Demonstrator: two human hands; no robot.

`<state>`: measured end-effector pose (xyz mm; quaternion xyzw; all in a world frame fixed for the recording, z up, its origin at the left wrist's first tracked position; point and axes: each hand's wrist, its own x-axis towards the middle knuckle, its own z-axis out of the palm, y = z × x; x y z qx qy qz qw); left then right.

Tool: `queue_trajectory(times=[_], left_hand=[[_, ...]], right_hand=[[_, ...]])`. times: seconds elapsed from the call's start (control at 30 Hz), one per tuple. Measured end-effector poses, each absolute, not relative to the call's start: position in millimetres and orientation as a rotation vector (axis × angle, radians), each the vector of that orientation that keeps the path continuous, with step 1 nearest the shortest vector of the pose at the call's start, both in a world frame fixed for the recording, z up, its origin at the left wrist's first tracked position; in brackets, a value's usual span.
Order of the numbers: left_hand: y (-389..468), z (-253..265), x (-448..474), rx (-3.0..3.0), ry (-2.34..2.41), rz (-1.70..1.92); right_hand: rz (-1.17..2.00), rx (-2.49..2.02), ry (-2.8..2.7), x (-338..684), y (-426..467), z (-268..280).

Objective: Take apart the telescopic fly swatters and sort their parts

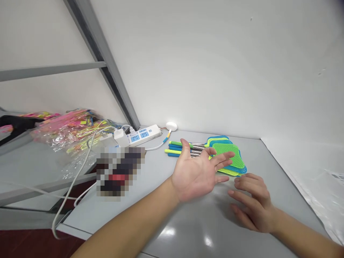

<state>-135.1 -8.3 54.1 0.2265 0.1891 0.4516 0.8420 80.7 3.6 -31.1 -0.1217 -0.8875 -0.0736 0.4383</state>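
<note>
A stack of fly swatters (228,154) with green, blue and yellow mesh heads lies on the grey tabletop (161,200) by the wall. Their handles point left and their thin metal shafts partly show. My left hand (196,172) is held palm up in front of the stack, fingers spread and holding nothing; it hides part of the shafts and heads. To the right, my right hand (254,202) hovers over the table just short of the swatter heads, its fingers loosely bent and apart with nothing in them.
A white power strip (143,135) with plugs and cables stands at the back left, near a white oval device (171,126). A blurred-out item (120,172) lies in front. Plastic bags of colourful items (72,132) sit beyond a grey metal frame (102,57); white plastic sheeting (317,186) covers the right.
</note>
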Motion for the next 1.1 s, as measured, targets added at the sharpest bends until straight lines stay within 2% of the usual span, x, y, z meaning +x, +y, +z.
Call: queue_trajectory(times=[0.17, 0.43, 0.7, 0.9, 1.1], left_hand=[[-16.4, 51.2, -122.9, 0.486, 0.482, 0.937], [-19.7, 40.9, -118.0, 0.382, 0.308, 0.889], [-15.2, 44.7, -122.6, 0.360, 0.314, 0.939], [-15.2, 42.1, -122.2, 0.368, 0.327, 0.929], [-14.9, 30.7, -120.4, 0.625, 0.418, 0.906]], right_hand=[[-0.274, -0.363, -2.236, 70.3, -10.4, -20.9], [-0.121, -0.464, -2.406, 35.0, -19.4, 1.5], [0.022, -0.316, -2.357, 34.8, -18.7, -8.8], [0.029, -0.394, -2.377, 35.2, -16.1, -10.6], [0.101, -0.399, -2.431, 34.4, -15.6, -10.9]])
